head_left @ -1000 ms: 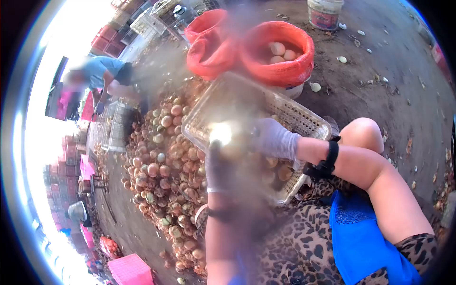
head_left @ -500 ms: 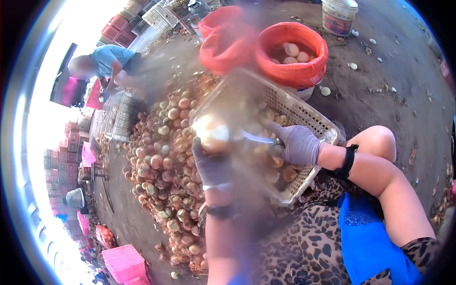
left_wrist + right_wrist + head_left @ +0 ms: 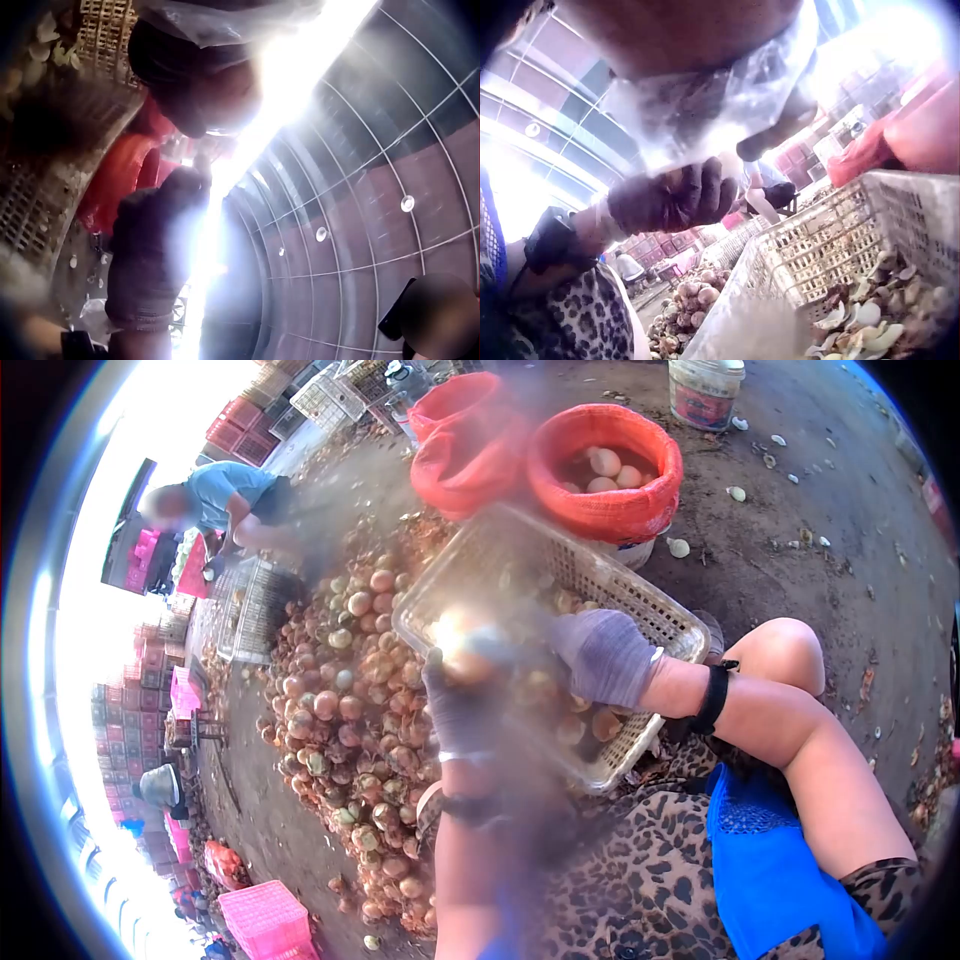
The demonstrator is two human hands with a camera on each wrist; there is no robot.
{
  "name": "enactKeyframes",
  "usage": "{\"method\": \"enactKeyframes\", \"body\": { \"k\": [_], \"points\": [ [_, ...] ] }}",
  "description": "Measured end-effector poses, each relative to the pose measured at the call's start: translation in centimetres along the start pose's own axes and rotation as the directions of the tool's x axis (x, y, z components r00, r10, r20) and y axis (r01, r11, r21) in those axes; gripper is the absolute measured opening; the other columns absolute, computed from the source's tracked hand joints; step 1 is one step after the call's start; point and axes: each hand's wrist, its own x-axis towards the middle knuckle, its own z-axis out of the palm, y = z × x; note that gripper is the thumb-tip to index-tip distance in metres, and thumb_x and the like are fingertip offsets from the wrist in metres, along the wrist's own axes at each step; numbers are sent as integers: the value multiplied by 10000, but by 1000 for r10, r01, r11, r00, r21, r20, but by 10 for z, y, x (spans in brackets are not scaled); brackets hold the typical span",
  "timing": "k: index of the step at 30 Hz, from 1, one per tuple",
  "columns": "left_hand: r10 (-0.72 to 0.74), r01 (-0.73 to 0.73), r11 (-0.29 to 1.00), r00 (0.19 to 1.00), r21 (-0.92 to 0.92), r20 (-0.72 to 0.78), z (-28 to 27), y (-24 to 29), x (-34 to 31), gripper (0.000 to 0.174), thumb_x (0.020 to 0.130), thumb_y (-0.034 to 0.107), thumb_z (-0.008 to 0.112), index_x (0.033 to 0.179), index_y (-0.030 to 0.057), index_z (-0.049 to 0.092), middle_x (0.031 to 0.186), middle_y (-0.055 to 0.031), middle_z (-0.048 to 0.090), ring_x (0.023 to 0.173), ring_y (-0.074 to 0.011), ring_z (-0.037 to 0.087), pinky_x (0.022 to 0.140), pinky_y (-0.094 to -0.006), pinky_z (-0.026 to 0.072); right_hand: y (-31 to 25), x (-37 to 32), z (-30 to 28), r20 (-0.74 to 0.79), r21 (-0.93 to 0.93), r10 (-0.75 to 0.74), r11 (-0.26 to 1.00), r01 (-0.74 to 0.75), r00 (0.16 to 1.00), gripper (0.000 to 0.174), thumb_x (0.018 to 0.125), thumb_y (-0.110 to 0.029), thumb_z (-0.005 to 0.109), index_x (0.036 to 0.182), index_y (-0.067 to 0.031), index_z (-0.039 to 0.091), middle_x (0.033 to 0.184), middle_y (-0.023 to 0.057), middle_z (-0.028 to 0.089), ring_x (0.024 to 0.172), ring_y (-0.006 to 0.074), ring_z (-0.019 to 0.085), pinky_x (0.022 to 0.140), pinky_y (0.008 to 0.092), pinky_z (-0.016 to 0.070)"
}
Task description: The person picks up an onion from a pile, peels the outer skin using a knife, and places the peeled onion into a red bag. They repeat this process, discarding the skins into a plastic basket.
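My gloved left hand (image 3: 460,710) grips an onion (image 3: 468,658) over the near left side of a plastic crate (image 3: 655,615). Glare washes out much of the onion. Close on its right is my gloved right hand (image 3: 608,655), back turned up and fingers curled down around a knife handle hidden beneath. A smear covers the spot where the blade meets the onion. In the left wrist view the onion (image 3: 229,94) sits beside the right hand (image 3: 146,251). Peels and cut onion pieces (image 3: 870,322) lie inside the crate.
A large heap of onions (image 3: 340,730) spreads left of the crate. Behind stand a red-lined bucket (image 3: 560,495) holding peeled onions (image 3: 605,463), another red sack (image 3: 455,465) and a white pail (image 3: 705,395). Another person (image 3: 225,500) bends over a crate at far left.
The right hand swung its knife out into sight half a second ago, then turned over and came back toward the onion. The left hand keeps its grip; the head view shifted slightly.
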Motion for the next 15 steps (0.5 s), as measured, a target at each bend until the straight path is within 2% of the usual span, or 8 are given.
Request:
{"method": "enactKeyframes", "body": {
  "k": [2,3,4,5,7,9,11,15],
  "points": [
    [-19,19,1000,1000,-2,18,3,-2,-1,518,819,337,635,1188,-4,505,1149,-139,572,1039,-249,567,889,-404,491,-7,1,-5,72,113,46,992,-54,996,464,858,-297,549,1266,-94,462,742,97,619,635,254,623,563,377,484],
    [-42,43,999,998,-8,36,9,-3,-4,497,813,300,649,1180,-1,501,1147,-137,570,1037,-242,567,880,-394,495,-3,1,8,118,498,73,859,-123,990,417,879,-278,527,1244,-85,470,760,85,612,651,226,613,578,362,485],
    [-66,67,998,996,-12,55,13,-4,-7,479,808,264,663,1173,2,496,1146,-136,568,1036,-235,567,871,-383,498,1,4,29,169,795,80,578,-184,982,371,900,-259,505,1222,-75,477,779,74,605,667,197,604,593,346,486],
    [-26,23,998,998,53,63,12,-4,-6,475,798,214,668,1179,9,473,1144,-136,564,1035,-228,565,864,-371,498,9,5,43,234,911,101,324,-254,967,336,917,-254,498,1198,-70,496,813,65,610,690,184,607,608,334,495],
    [26,-37,992,995,120,96,7,-3,-4,489,782,117,669,1195,25,424,1143,-133,557,1034,-213,563,852,-351,497,15,14,50,385,922,163,-117,-370,908,283,948,-256,499,1150,-63,546,898,51,629,741,174,627,638,313,524],
    [20,-30,997,989,68,145,-3,-1,0,522,774,31,651,1214,43,370,1144,-125,550,1032,-200,561,844,-335,494,21,23,41,356,932,194,1,-363,914,319,953,-264,507,1181,-42,528,912,71,633,750,202,630,642,318,525],
    [-15,14,1000,982,5,188,-9,0,-1,554,778,-6,631,1236,57,325,1147,-118,544,1030,-194,559,843,-323,489,17,28,8,124,835,100,527,-158,987,450,935,-264,506,1293,-4,428,840,120,608,710,254,605,621,346,492],
    [-19,-18,980,983,197,184,-2,-4,-5,582,789,-15,613,1263,72,287,1149,-113,538,1008,-199,562,844,-308,484,9,16,22,35,526,-39,850,15,999,565,902,-253,542,1392,-47,352,784,170,596,676,318,590,631,398,469]
  ]
}}
